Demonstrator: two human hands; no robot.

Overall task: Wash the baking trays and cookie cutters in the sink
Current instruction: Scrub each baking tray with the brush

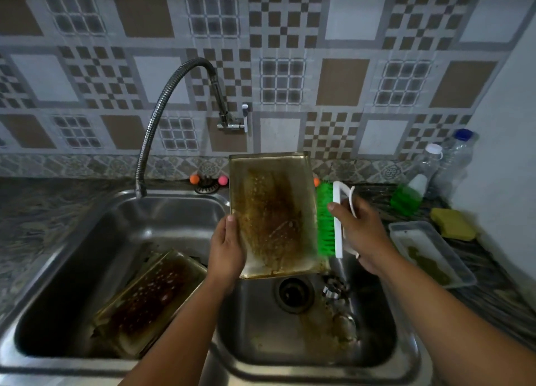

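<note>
My left hand [227,247] grips the greasy baking tray [272,214] mid-frame by its left edge; my right hand [359,232] clasps the green brush [329,221], bristles seemingly touching its right rim.

Second tray [145,301] in the left basin — cutters [333,290] (beside the drain [294,294]) in the right.
</note>
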